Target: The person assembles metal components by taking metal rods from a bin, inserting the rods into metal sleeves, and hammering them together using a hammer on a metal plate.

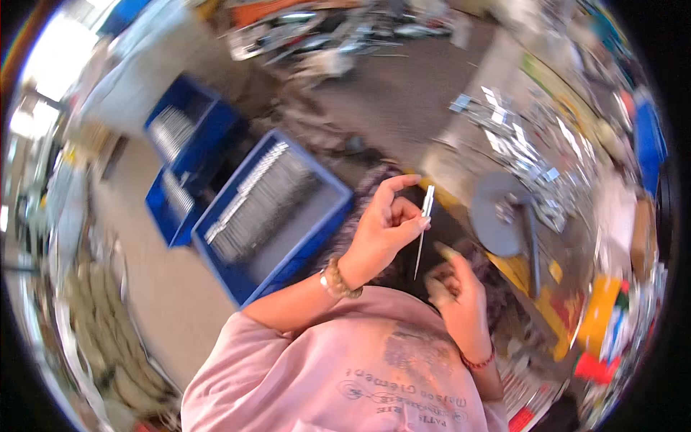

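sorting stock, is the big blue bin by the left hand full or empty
Partly full: the blue bin holds rows of thin metal pieces along one side; the other side shows bare floor.

Workbench [461, 155] along the right side, grey-brown top, curving with the lens. Directly on it: scattered pile of small shiny metal pieces [515, 140], a round grey disc [497, 212] with a dark bar [531, 248] across its right edge, yellow and orange flat items [601, 313] toward the near end, red bit [594, 367] beside them. Blurred, so kinds unclear. Floor [165, 288] on the left, tan. Resting on it: large blue crate [273, 216] packed with rows of thin metal parts, second blue crate [183, 126] behind it, similar contents. More blurred clutter [324, 36] on the dark floor patch at top.
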Demonstrator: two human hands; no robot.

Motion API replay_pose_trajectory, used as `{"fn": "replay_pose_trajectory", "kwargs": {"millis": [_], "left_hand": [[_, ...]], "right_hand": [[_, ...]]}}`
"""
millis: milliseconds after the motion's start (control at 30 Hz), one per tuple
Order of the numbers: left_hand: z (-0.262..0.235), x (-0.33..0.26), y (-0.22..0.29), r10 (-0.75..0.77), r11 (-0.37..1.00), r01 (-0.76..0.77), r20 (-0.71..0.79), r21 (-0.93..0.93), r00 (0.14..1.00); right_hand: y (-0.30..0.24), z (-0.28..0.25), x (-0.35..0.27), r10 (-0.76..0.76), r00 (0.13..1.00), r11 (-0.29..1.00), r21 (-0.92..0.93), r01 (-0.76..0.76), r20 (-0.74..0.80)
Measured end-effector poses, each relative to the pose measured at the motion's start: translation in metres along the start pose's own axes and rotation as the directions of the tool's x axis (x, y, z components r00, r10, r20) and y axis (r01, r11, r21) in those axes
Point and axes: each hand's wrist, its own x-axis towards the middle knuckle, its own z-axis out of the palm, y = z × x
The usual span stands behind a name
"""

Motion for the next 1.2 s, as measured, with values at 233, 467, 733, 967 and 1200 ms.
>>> {"fn": "replay_pose_trajectory", "kwargs": {"millis": [233,467,733,967,1200], "left_hand": [[-0.172,-0.051,0.021,0.207,0.914,0.067,-0.603,0.399,0.77],[-0.39,-0.148,0.002,0.309,0.697,0.536,-0.875,0.476,0.374],[-0.43,-0.146,-0.001,0.351,0.377,0.788,-0.863,0.487,0.365],[-0.399,-0.137,0.023,0.343,0.196,0.805,-0.808,0.559,0.478],[-0.365,-0.116,0.07,0.553,0.38,0.658,-0.73,0.65,0.402]], "right_hand": [[0.015,0.003,0.012,0.148,0.983,0.982,0.1,-0.159,0.111],[0.018,0.013,0.025,0.17,0.965,0.975,0.11,-0.195,0.199],[0.02,0.018,0.025,0.171,0.961,0.972,0.125,-0.201,0.218],[0.024,0.018,0.024,0.2,0.957,0.97,0.099,-0.224,0.21],[0.025,0.013,0.026,0.21,0.957,0.967,0.101,-0.233,0.199]]}}
